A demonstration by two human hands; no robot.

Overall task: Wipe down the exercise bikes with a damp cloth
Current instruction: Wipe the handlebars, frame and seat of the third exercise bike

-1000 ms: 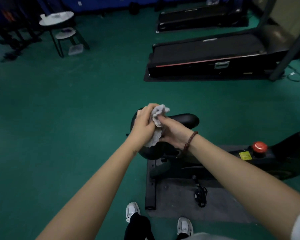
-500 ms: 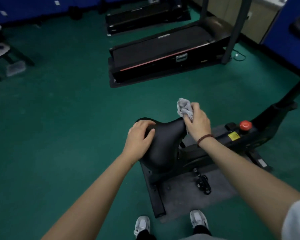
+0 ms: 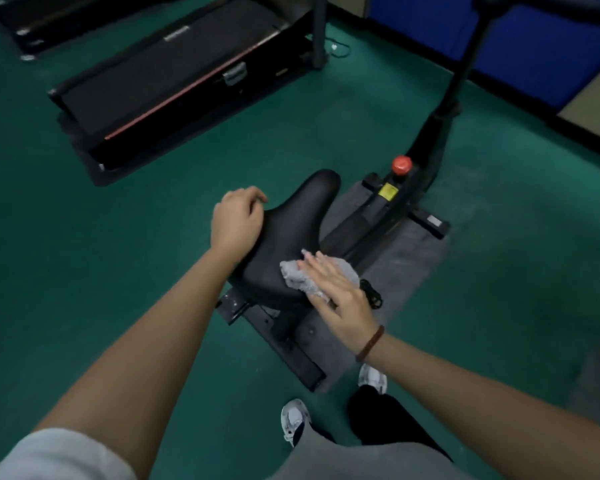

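A black exercise bike stands on a grey mat (image 3: 406, 258) in front of me, and its black saddle (image 3: 291, 230) points away to the upper right. My left hand (image 3: 236, 220) rests curled on the saddle's left edge. My right hand (image 3: 340, 296) lies flat, fingers spread, and presses a grey cloth (image 3: 298, 277) onto the saddle's wide near end. The bike frame (image 3: 378, 209) carries a red knob (image 3: 401, 165) and a yellow label (image 3: 388, 192). Its black post (image 3: 461, 74) rises to the upper right.
A black treadmill (image 3: 174, 81) lies on the green floor at the upper left, with a grey upright (image 3: 319, 29) beside it. A blue wall (image 3: 534, 43) closes the upper right. My white shoes (image 3: 293, 419) stand by the mat's near edge.
My right hand has carried the cloth from the saddle's nose back to its wide near end and now lies flat on it. My left hand has shifted along the left edge. The view has swung right.
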